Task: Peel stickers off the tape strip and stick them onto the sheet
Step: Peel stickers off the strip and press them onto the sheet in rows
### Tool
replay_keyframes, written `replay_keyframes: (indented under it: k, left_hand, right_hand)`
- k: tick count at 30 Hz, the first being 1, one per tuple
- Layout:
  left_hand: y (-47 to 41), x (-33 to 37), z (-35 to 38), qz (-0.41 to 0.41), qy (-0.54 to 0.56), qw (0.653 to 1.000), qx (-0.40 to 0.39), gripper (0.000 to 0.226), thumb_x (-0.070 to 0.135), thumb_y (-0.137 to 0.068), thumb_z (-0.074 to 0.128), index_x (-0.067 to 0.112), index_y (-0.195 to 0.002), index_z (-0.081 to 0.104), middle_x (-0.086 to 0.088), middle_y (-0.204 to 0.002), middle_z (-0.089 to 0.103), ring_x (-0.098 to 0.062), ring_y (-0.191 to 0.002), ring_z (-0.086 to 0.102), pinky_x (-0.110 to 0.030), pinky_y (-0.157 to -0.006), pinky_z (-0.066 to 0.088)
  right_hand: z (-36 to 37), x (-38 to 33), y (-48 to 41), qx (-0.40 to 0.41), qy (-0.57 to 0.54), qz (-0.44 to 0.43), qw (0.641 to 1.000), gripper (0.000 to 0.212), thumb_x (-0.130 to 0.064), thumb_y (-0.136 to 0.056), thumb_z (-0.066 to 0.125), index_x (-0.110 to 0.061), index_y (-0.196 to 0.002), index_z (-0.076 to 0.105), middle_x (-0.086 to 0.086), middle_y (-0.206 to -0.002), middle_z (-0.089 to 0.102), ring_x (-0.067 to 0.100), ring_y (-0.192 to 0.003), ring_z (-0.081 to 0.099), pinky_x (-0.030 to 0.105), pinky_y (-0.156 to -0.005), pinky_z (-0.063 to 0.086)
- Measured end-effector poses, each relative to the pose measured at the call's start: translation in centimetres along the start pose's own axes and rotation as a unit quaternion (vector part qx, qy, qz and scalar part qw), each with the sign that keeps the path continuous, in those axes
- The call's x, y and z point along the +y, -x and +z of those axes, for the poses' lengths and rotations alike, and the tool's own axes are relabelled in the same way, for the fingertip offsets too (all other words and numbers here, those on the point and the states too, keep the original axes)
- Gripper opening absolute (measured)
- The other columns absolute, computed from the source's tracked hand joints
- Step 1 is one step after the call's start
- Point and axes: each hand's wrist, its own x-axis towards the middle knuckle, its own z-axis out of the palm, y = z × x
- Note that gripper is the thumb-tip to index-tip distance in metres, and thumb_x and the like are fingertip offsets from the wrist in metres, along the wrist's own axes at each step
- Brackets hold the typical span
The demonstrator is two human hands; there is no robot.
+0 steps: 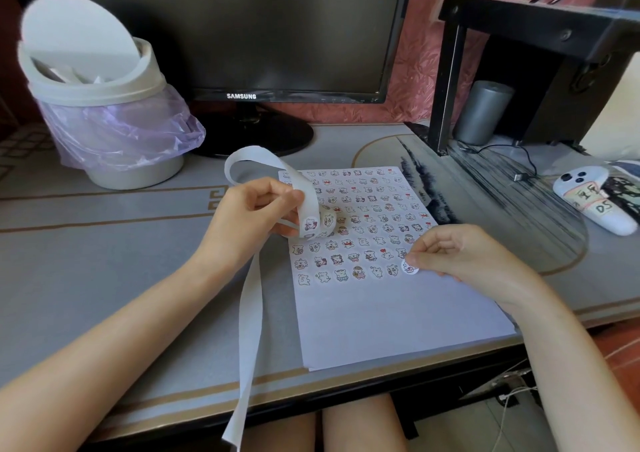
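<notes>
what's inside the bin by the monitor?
In the bin, under its tilted swing lid: pale paper scraps, plus a purple liner bag spilling outside. Anything deeper is hidden by lid and wall.

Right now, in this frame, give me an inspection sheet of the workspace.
Surface: grey desk mat with gold border lines.
Job's things: white paper sheet, sticker rows over its far half; long white tape strip trailing off the desk edge; small round sticker at the last row's right end.
Clutter: white swing-lid bin with purple liner; white handheld controller; grey cylinder.
Hands: left hand grips the strip; right hand pinches the sticker.
Cables: thin black cable near the shelf.
Surroundings: black Samsung monitor; black shelf.
</notes>
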Motion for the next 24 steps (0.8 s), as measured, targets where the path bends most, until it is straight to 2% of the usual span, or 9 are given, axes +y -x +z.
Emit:
replay_keyframes:
  k: [4,16,19,24]
  left_hand:
    - [0.0,0.0,0.0,0.000,0.001,1.000,0.003,0.016,0.011,-0.091,0.058,0.006,-0.078,0.065,-0.013,-0.075,0.070,-0.020,-0.071,0.067,-0.039,-0.074,0.059]
    - [0.0,0.0,0.0,-0.001,0.007,1.000,0.000,0.017,0.011,-0.091,0.058,0.008,-0.075,0.064,-0.003,-0.067,0.070,-0.016,-0.066,0.066,-0.035,-0.071,0.059]
    - [0.0,0.0,0.0,0.000,0.006,1.000,0.002,0.016,0.011,-0.091,0.059,0.008,-0.076,0.065,-0.008,-0.070,0.070,-0.018,-0.068,0.066,-0.038,-0.072,0.059]
    - [0.0,-0.1,0.0,0.001,0.006,1.000,0.001,0.015,0.011,-0.091,0.059,0.007,-0.078,0.065,-0.010,-0.073,0.070,-0.020,-0.069,0.066,-0.039,-0.072,0.059]
  right_hand:
    - [0.0,0.2,-0.1,0.004,0.001,0.000,1.000,0.006,-0.008,-0.079,0.073,-0.006,-0.081,0.069,-0.003,-0.064,0.062,-0.007,-0.047,0.048,0.006,-0.044,0.035]
    - [0.0,1.0,-0.5,0.010,0.004,-0.014,1.000,0.007,-0.011,-0.077,0.076,-0.009,-0.078,0.069,-0.001,-0.068,0.064,0.004,-0.059,0.051,0.007,-0.051,0.039]
    - [0.1,1.2,-0.6,0.016,0.004,-0.020,1.000,0.008,-0.011,-0.075,0.077,-0.009,-0.077,0.070,0.002,-0.072,0.065,0.009,-0.066,0.053,0.011,-0.057,0.041]
    - [0.4,1.5,-0.6,0.026,0.011,-0.038,0.999,0.009,-0.009,-0.073,0.078,-0.012,-0.072,0.069,-0.001,-0.068,0.066,0.008,-0.063,0.053,0.016,-0.061,0.043]
